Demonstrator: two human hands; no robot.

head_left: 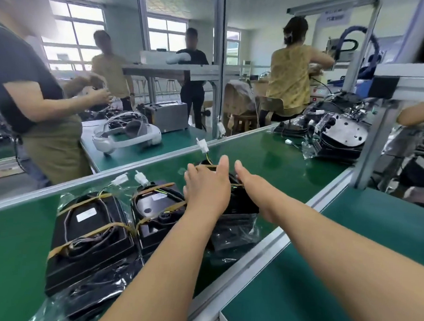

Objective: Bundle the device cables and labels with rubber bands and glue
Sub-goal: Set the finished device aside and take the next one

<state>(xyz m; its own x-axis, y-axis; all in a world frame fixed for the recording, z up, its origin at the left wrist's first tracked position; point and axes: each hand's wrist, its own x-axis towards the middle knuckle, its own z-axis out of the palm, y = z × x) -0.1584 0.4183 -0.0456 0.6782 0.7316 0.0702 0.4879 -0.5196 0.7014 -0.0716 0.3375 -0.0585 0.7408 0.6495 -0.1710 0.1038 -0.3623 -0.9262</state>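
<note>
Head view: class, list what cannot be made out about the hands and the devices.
Head view only:
- Third device: top hidden by left hand and right hand.
- Right hand's fingers: tucked out of sight, so its grip is unclear.
- Label on first device: text too small.

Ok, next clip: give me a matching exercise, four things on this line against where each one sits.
Things:
1 white headset
2 labelled device
3 third device
4 bagged pile

Places:
A under the left hand and right hand
B far right of the green belt
C on the far table
D nearest left, rubber-banded

Pairs: 1-C, 2-D, 3-A, 4-B
</note>
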